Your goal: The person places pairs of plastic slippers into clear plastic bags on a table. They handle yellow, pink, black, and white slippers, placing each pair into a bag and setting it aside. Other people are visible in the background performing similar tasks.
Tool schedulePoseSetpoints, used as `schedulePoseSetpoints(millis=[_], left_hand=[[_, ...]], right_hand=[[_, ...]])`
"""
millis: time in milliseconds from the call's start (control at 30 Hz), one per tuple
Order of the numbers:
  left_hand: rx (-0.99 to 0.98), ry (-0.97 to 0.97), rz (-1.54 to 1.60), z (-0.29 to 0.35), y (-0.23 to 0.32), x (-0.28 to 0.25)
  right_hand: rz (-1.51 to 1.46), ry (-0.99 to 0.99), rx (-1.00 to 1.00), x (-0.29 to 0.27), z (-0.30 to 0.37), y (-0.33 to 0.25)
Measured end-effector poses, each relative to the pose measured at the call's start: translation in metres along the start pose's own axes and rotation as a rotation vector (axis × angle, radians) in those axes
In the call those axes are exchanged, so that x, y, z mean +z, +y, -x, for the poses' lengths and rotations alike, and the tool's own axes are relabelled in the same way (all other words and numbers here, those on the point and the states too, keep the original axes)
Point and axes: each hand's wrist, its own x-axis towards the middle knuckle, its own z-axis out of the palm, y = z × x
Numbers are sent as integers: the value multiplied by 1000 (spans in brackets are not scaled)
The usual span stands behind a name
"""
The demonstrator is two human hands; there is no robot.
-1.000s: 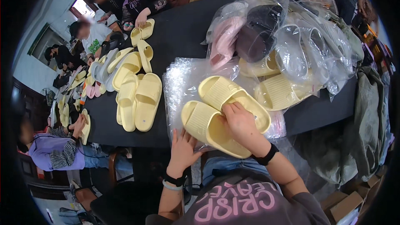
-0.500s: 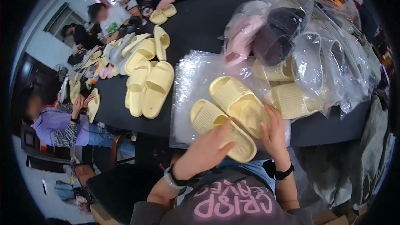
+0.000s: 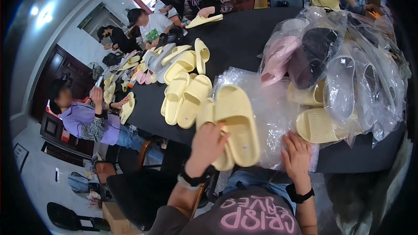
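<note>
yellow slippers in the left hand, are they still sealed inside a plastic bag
No, the left hand grips the pair of yellow slippers bare, above the clear plastic bag lying on the black table.

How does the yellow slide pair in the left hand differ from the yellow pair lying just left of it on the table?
The held pair is stacked together, gripped by the left hand and lifted at the table's near edge over a clear plastic bag. The loose pair lies side by side, flat on the bare dark tabletop, untouched. The right hand presses the bag flat. Both pairs are pale yellow, thick-soled slides.
</note>
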Motion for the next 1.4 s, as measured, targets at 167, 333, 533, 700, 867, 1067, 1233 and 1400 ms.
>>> schedulePoseSetpoints(millis=[167,333,533,700,867,1067,1233,1400], left_hand=[[-169,216,105,12,-125,-19],[-343,315,231,14,-287,-31],[-444,311,139,-21,-437,-4],[-387,482,47,-43,-513,35],[-528,482,-291,-30,-511,53],[13,221,139,-13,-207,24],[260,-89,187,0,-106,32],[362,-183,-2,-7,-78,68]], right_hand=[[84,-4,1,2,0,-2],[121,-3,-18,7,1,-2],[180,-21,-5,5,-1,-7],[177,-33,30,1,-3,-11],[164,-40,9,3,-7,-11],[190,-31,14,-2,-2,-12],[69,40,101,-17,-4,-10],[-30,40,134,-49,-3,-7]])
